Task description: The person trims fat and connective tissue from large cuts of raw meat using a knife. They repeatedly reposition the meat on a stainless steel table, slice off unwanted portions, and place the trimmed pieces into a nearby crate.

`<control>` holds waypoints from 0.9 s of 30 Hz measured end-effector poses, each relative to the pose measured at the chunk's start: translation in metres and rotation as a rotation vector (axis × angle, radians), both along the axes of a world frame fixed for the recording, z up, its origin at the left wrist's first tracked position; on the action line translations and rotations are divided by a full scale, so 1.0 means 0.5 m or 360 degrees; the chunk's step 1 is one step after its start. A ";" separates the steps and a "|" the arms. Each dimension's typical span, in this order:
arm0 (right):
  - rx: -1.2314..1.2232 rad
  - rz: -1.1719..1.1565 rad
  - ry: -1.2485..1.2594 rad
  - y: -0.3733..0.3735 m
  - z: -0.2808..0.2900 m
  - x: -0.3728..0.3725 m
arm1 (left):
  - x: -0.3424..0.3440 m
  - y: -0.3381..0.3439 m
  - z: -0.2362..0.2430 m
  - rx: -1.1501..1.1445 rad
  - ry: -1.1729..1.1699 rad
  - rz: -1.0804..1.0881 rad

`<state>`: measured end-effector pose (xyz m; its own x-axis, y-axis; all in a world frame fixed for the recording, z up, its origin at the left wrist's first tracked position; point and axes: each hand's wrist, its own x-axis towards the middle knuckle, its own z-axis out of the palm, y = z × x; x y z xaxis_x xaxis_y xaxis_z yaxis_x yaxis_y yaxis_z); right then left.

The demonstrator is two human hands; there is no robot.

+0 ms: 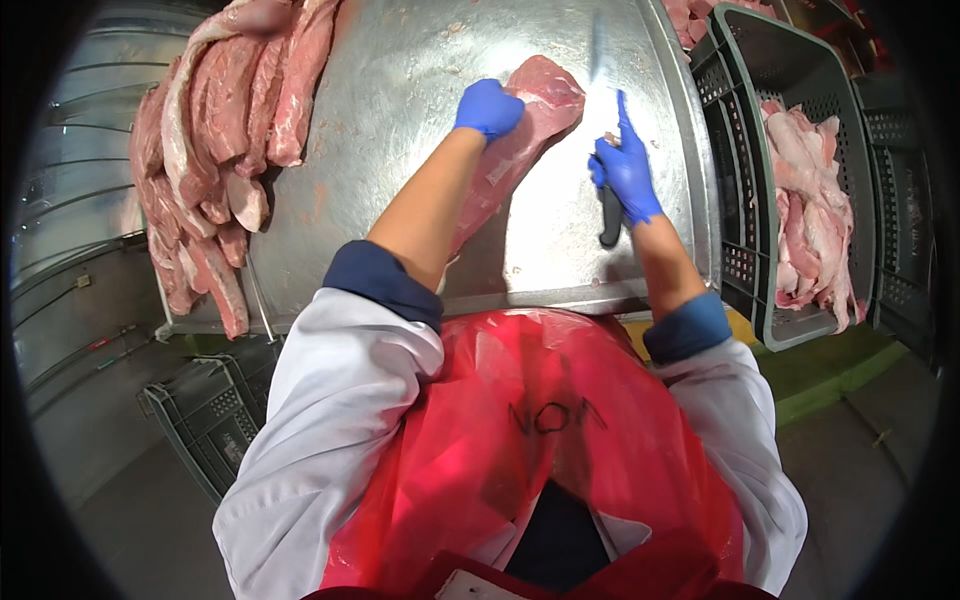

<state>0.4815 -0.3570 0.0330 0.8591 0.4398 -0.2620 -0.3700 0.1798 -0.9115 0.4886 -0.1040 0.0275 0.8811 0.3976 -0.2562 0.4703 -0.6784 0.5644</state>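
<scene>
A long, pink loin of raw meat [505, 170] lies aslant on the metal table [400, 120], its thick end away from me. My left hand [489, 109], in a blue glove, is closed on the upper left side of the loin; its fingertips are hidden. To the right of the meat, my right hand [626, 176], gloved in blue too, grips a knife [610, 218]. The black handle sticks out below the palm, and the index finger stretches forward. The blade, blurred, points away from me and is apart from the meat.
Several long meat cuts [225, 100] are heaped on the table's left side. At the right stands a grey perforated crate [765, 200] with pale trimmings [808, 215] in it. Another crate [205, 410] sits low at the left. The table has a raised rim [700, 150].
</scene>
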 end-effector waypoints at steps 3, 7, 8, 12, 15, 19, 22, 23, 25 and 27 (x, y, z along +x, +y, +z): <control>-0.0426 0.0231 -0.0130 0.103 -0.020 0.045 | 0.005 0.009 -0.004 -0.0028 -0.0062 -0.0052; -0.0576 0.0666 -0.0072 0.109 0.005 0.031 | 0.025 0.003 0.003 -0.0038 -0.0021 -0.0064; -0.0681 0.0796 -0.0143 0.075 0.044 -0.020 | 0.011 0.019 -0.006 -0.0026 0.0009 -0.0116; -0.0644 0.0927 -0.0212 0.035 0.023 -0.034 | 0.008 0.031 -0.004 -0.0153 -0.0033 -0.0192; -0.0490 0.0761 -0.0105 0.135 0.000 0.054 | 0.041 0.012 0.033 -0.0008 -0.0071 -0.0314; -0.0690 0.1011 -0.0227 0.065 0.046 -0.042 | 0.037 0.068 0.025 -0.0042 -0.0007 -0.0248; -0.0412 0.0981 -0.0026 0.032 0.039 -0.081 | 0.030 0.094 0.003 -0.0157 -0.0012 -0.0280; -0.0431 0.0929 -0.0163 0.062 0.024 -0.054 | 0.030 0.079 0.023 -0.0330 0.0010 -0.0271; -0.0504 0.0833 -0.0102 0.148 0.031 0.022 | 0.044 0.047 0.071 -0.0439 0.0012 -0.0302; -0.0480 0.0782 -0.0131 0.168 -0.004 0.026 | 0.048 0.030 0.103 -0.0328 -0.0016 -0.0361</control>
<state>0.4942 -0.2730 0.0310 0.5956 0.7084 -0.3787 -0.2702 -0.2672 -0.9250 0.5125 -0.0892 0.0790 0.9442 0.1313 -0.3020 0.3139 -0.6363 0.7047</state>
